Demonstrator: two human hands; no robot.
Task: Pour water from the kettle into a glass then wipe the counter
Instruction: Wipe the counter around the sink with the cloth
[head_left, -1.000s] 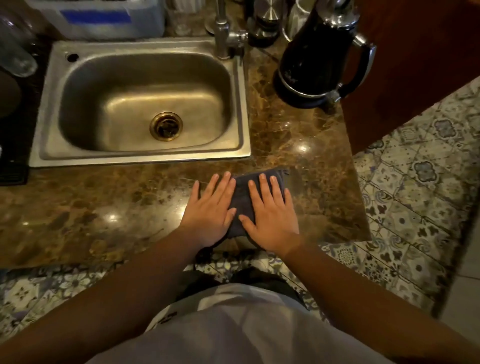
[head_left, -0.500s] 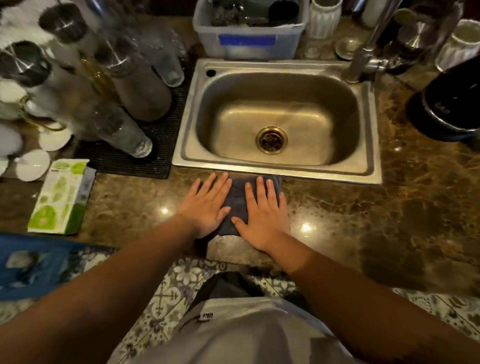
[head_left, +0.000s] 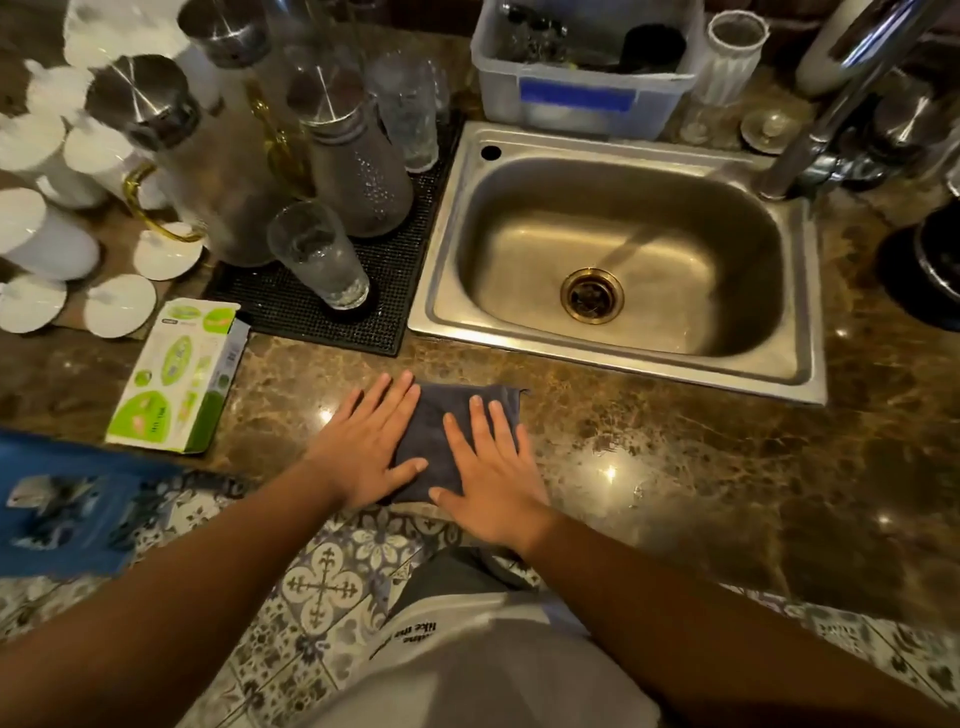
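A folded dark grey cloth (head_left: 441, 431) lies on the brown marble counter (head_left: 675, 467), just in front of the sink. My left hand (head_left: 363, 447) presses flat on the cloth's left side and my right hand (head_left: 493, 478) on its right side, fingers spread. A clear glass (head_left: 319, 257) with water in it stands on a black mat (head_left: 311, 317) left of the sink. Only the dark base of the kettle (head_left: 935, 260) shows at the right edge.
The steel sink (head_left: 623, 358) sits behind the cloth, with a faucet (head_left: 831, 104) at its back right. Glass bottles (head_left: 358, 171) and white cups crowd the back left. A green box (head_left: 176, 374) lies left of my hands. A plastic tub (head_left: 582, 98) stands behind the sink.
Both hands have slid the cloth leftward along the counter's front, from beside the kettle to in front of the sink's left corner. The view has swung left with them.
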